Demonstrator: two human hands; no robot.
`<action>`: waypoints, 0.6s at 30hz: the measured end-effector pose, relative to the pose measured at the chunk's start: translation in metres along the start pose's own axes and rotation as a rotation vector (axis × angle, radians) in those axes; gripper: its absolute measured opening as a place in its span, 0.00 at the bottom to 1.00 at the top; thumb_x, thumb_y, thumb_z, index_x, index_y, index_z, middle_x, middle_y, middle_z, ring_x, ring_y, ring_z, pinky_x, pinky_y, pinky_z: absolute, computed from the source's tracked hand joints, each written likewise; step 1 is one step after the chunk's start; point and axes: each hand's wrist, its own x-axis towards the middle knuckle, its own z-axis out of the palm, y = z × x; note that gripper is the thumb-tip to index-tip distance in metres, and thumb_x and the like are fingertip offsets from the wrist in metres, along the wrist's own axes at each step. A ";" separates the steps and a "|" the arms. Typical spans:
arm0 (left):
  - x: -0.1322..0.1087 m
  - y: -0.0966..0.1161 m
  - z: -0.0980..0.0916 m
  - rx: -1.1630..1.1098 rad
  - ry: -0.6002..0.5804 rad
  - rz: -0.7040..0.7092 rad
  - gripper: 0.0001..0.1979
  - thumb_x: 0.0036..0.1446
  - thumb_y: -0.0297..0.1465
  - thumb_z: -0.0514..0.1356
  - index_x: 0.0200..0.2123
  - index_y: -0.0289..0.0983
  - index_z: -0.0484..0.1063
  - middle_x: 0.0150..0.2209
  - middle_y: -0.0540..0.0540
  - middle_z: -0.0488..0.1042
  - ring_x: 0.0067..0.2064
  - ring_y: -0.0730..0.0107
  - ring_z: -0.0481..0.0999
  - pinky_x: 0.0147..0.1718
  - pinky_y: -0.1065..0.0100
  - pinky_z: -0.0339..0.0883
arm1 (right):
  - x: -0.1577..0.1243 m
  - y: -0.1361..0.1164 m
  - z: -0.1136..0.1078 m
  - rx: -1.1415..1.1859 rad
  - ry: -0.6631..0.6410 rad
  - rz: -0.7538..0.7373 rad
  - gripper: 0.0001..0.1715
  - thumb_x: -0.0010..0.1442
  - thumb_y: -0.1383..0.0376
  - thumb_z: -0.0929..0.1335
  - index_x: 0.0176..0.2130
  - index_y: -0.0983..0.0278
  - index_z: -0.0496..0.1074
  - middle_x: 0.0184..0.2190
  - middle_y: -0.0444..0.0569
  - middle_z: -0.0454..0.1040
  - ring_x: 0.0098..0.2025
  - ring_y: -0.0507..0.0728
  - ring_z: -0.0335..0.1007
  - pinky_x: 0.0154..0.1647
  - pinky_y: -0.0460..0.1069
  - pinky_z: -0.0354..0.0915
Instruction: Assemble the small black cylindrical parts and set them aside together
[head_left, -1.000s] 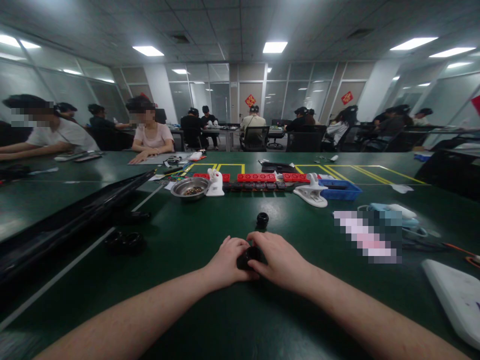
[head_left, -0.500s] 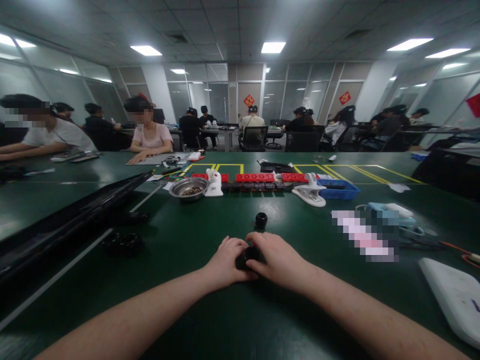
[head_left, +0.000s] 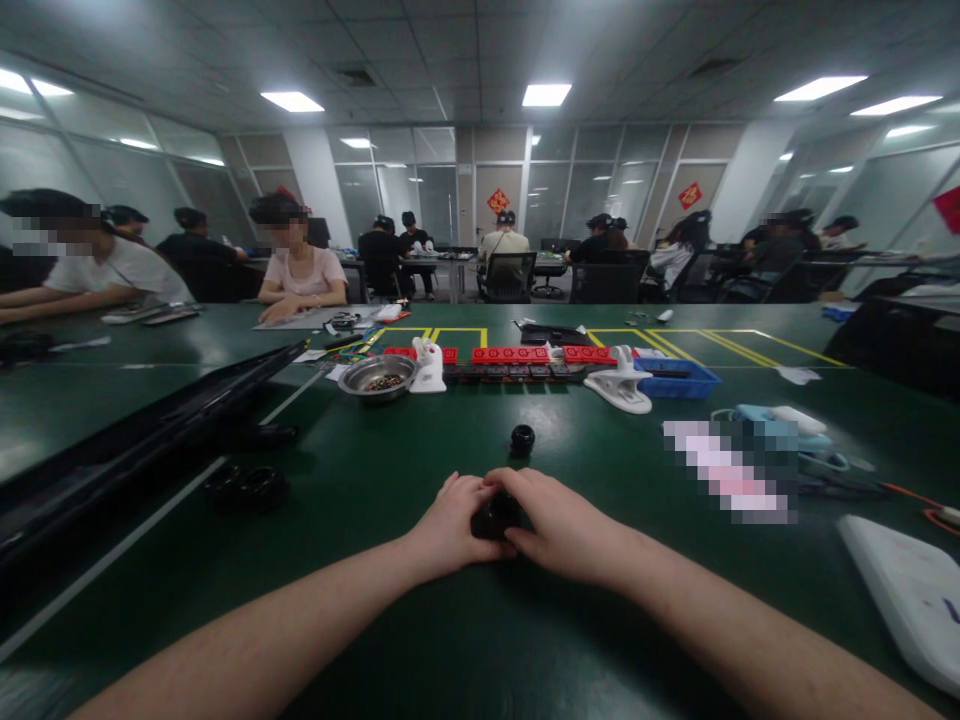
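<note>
Between my hands, low over the green table, is a small dark round part (head_left: pixel 495 518), mostly covered by fingers. My left hand (head_left: pixel 454 520) curls around its left side, thumb below it. From the right, my right hand (head_left: pixel 551 520) closes on the same part, fingers over the top and thumb against its near side. Just beyond stands a glossy black ring-shaped piece (head_left: pixel 523 440), touched by neither hand. Two similar black rounded pieces (head_left: pixel 261 488) lie to the left beside a grey line.
A metal bowl (head_left: pixel 377 381) of small parts, red strips (head_left: pixel 510 356), a white clamp (head_left: pixel 621 385) and a blue tray (head_left: pixel 679 380) stand ahead. A long black panel (head_left: pixel 150 440) lies left. A white device (head_left: pixel 904 600) sits right. Co-workers sit beyond.
My right hand's fingers and thumb have shifted slightly around the dark part, covering more of its top. My left hand stays in place.
</note>
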 end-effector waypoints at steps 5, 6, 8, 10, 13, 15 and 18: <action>0.000 -0.002 0.001 -0.008 0.011 -0.005 0.27 0.39 0.45 0.63 0.43 0.39 0.67 0.45 0.44 0.67 0.49 0.57 0.64 0.55 0.48 0.41 | -0.001 0.000 -0.002 0.008 0.092 0.015 0.27 0.49 0.62 0.68 0.49 0.65 0.62 0.46 0.53 0.67 0.48 0.59 0.62 0.48 0.53 0.58; 0.000 -0.002 0.002 -0.006 0.011 0.001 0.26 0.39 0.45 0.63 0.42 0.39 0.67 0.44 0.44 0.67 0.49 0.57 0.64 0.55 0.48 0.41 | 0.000 0.000 0.001 -0.024 0.122 0.030 0.26 0.50 0.60 0.68 0.48 0.65 0.62 0.45 0.54 0.67 0.47 0.59 0.62 0.47 0.54 0.58; 0.000 -0.002 0.002 -0.003 0.016 0.005 0.26 0.39 0.44 0.63 0.42 0.39 0.66 0.43 0.45 0.68 0.48 0.58 0.65 0.54 0.48 0.43 | 0.002 0.002 0.006 -0.083 0.150 0.059 0.25 0.49 0.58 0.68 0.46 0.66 0.64 0.42 0.54 0.68 0.44 0.60 0.63 0.45 0.55 0.60; 0.000 -0.002 0.003 -0.003 0.022 0.000 0.27 0.38 0.43 0.64 0.42 0.39 0.66 0.43 0.45 0.68 0.48 0.57 0.65 0.54 0.49 0.44 | 0.004 0.003 0.009 -0.104 0.140 0.065 0.24 0.49 0.60 0.68 0.45 0.66 0.64 0.39 0.53 0.69 0.42 0.60 0.65 0.43 0.54 0.60; 0.001 -0.002 0.002 -0.006 0.023 -0.002 0.28 0.38 0.42 0.64 0.45 0.40 0.65 0.44 0.45 0.68 0.49 0.56 0.64 0.54 0.48 0.44 | 0.002 0.001 0.006 -0.044 0.079 0.006 0.23 0.50 0.69 0.67 0.47 0.66 0.62 0.41 0.52 0.69 0.43 0.57 0.64 0.45 0.52 0.60; 0.001 -0.002 0.002 -0.007 0.012 0.010 0.28 0.39 0.42 0.63 0.46 0.40 0.64 0.44 0.45 0.68 0.49 0.55 0.64 0.54 0.48 0.43 | 0.000 -0.001 0.002 0.014 0.043 -0.044 0.25 0.49 0.72 0.65 0.48 0.65 0.61 0.44 0.52 0.68 0.46 0.56 0.63 0.47 0.51 0.59; 0.000 -0.003 0.002 -0.004 0.024 0.014 0.26 0.39 0.42 0.63 0.43 0.39 0.66 0.44 0.45 0.68 0.49 0.55 0.64 0.54 0.49 0.44 | -0.002 -0.002 0.000 0.037 0.086 -0.044 0.26 0.49 0.69 0.66 0.49 0.65 0.60 0.46 0.53 0.67 0.48 0.57 0.62 0.49 0.52 0.58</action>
